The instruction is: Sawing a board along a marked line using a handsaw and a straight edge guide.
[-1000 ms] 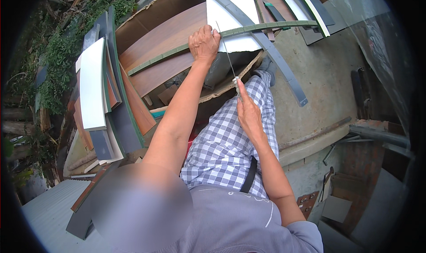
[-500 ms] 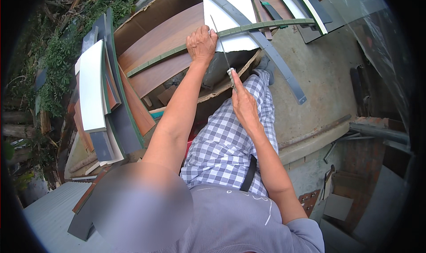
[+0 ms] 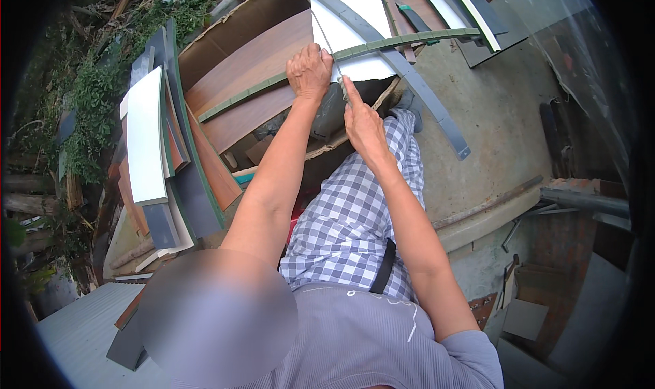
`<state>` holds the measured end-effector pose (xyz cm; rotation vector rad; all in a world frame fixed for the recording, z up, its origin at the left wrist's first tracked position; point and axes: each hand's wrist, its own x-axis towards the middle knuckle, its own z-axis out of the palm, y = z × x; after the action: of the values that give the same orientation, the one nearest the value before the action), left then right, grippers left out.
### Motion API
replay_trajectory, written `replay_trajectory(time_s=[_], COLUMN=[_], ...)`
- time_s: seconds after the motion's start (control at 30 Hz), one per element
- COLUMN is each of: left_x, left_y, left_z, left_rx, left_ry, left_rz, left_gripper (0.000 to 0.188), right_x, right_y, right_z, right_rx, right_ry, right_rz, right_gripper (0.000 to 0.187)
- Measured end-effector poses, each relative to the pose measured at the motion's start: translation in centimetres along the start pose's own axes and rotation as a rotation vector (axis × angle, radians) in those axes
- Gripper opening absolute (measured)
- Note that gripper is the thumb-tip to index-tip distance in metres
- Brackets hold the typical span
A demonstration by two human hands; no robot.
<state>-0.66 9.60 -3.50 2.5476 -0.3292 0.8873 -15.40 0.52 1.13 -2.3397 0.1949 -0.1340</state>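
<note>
Your right hand (image 3: 365,128) now farther forward than before, closed around handle (image 3: 343,87) of thin blade (image 3: 336,60); blade lies across green strip (image 3: 252,85). Your left hand (image 3: 310,70), in fist, grips strip beside blade, over carton (image 3: 217,27). Probably forward cutting stroke; cut depth not visible.

Green plants (image 3: 92,113) grow left of a concrete floor (image 3: 495,123), with reddish brickwork (image 3: 563,235) lower right.

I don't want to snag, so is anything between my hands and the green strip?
Nothing visible separates your left hand from the green strip; it grips it directly. Between your right hand and the strip is only the thin tool that hand holds, its blade crossing the strip beside your left hand.
</note>
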Motion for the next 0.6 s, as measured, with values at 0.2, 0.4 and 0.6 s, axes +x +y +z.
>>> replay_trajectory(time_s=[0.2,0.4,0.6], left_x=[0.0,0.1,0.7], left_y=[-0.1,-0.2,-0.4], left_z=[0.1,-0.2,0.4], left_rx=[0.013,0.011,0.023], left_ry=[0.021,-0.028,-0.017], left_rz=[0.028,-0.004,-0.012], left_gripper=[0.017,0.018,0.018], right_x=[-3.1,-8.9,-7.7], right_y=[0.7,1.6,1.7], right_z=[-0.2,-0.8,0.0], right_rx=[0.052,0.022,0.023], right_ry=[0.044,-0.013,-0.055], right_rz=[-0.033,0.005,-0.028], right_gripper=[0.061,0.063,0.064])
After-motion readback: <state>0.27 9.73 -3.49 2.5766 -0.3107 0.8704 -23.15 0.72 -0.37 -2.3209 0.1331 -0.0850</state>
